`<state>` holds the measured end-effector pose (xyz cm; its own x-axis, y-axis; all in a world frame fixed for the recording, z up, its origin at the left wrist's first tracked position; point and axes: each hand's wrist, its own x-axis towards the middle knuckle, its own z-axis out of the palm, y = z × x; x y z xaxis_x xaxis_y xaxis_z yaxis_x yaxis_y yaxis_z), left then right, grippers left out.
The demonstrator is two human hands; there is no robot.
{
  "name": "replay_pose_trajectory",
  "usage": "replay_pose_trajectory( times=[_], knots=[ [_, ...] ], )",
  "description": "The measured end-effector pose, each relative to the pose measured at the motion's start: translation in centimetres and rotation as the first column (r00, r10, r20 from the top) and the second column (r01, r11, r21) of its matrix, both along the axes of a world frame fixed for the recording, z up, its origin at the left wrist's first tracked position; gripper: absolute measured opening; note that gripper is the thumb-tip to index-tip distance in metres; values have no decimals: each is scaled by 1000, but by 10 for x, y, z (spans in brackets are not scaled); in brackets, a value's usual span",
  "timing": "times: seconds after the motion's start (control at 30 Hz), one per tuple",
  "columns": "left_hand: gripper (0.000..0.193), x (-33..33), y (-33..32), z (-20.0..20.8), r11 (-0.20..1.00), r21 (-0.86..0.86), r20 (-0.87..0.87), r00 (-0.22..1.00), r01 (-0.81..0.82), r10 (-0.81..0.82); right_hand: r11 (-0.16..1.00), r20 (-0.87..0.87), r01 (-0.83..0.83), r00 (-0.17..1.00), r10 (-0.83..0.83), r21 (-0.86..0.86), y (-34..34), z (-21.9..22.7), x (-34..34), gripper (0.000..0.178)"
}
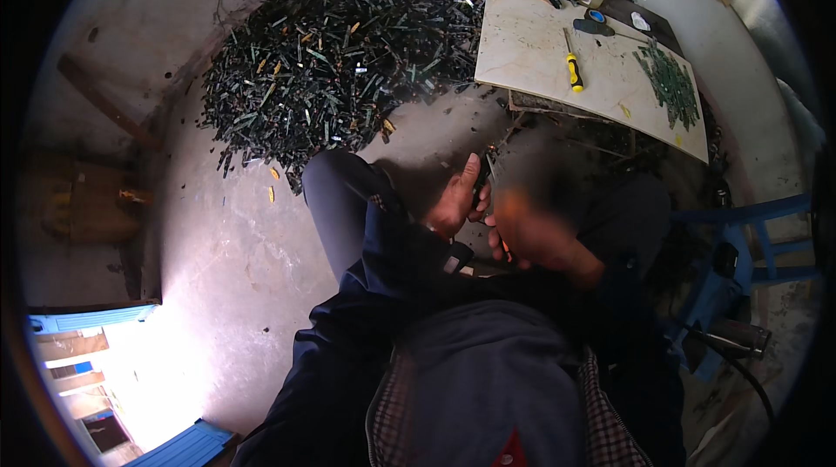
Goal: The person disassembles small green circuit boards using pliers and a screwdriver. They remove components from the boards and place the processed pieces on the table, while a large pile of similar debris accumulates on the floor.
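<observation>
Low over my lap, my left hand [455, 204] is closed round a thin dark strip [484, 172], thumb pointing away from me. Just right of it, my right hand [542, 236] is curled round a tool with an orange handle [506, 249]. A pale metallic piece shows between the two hands, but the tool's working end is too small and dim to make out. A blurred patch covers the area just beyond my right hand.
A large heap of dark and green narrow strips [340, 66] spreads over the floor ahead. At far right, a pale board [549, 49] bears a yellow-handled screwdriver [572, 66], a blue tape roll [595, 16] and green strips [670, 88]. A blue stool [740, 214] stands right.
</observation>
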<state>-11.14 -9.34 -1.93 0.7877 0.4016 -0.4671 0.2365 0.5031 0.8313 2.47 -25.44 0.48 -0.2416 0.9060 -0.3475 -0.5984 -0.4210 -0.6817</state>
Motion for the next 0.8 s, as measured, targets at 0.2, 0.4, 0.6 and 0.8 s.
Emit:
replay_pose_trajectory(
  times=[0.2, 0.4, 0.6, 0.8],
  knots=[
    [70, 4, 3, -8, 988, -138, 12, 997, -75, 78, 999, -64, 53, 997, -53, -8, 3, -5, -11, 62],
    [69, 3, 2, 0, 997, -56, -10, 998, -55, 54, 996, -99, 90, 991, -88, 11, 6, -1, -15, 64],
    [68, 2, 3, -6, 997, -66, -2, 999, -50, 50, 997, -130, 75, 989, -73, 15, 8, 0, -20, 64],
    [67, 2, 3, -9, 994, -93, -7, 999, -52, 51, 997, -140, 76, 987, -74, 6, 6, -3, -19, 65]
  ],
)
